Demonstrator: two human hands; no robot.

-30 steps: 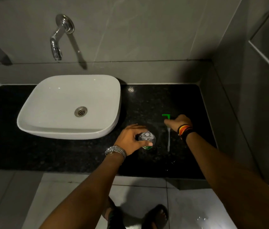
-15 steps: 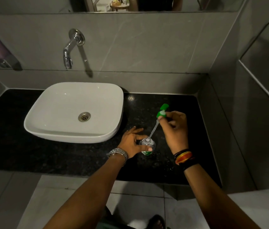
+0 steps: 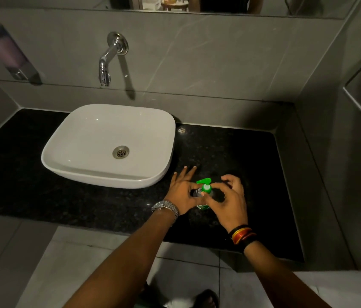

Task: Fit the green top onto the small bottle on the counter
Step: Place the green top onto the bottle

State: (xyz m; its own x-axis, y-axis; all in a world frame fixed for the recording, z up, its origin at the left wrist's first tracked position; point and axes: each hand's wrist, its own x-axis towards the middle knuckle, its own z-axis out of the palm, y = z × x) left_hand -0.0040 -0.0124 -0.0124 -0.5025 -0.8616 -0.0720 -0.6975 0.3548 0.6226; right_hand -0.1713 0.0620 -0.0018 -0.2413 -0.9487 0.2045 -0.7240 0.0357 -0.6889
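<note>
Black speckled stone forms the counter (image 3: 230,150), set into a corner of grey tiled walls, with pale floor tiles below its front edge. A white basin (image 3: 68,152) sits on its left part under a chrome wall tap (image 3: 108,61), and a strip of mirror (image 3: 219,4) runs along the top.

The small bottle (image 3: 197,193) stands upright on the counter just right of the basin's front corner, its long axis vertical and seen almost end-on from above. The green top (image 3: 205,185) sits at the bottle's neck, its spout pointing left and a little away from the person, toward the basin.

The left hand (image 3: 181,192), a metal watch (image 3: 165,207) on its wrist, pinches the bottle between thumb and forefinger, the other fingers spread out. The right hand (image 3: 228,201), with red and black bands (image 3: 242,234) at the wrist, has its thumb and forefinger closed on the green top's collar, the remaining fingers curled loosely. Whether the top is fully seated is hard to tell, since the fingers hide the joint.
</note>
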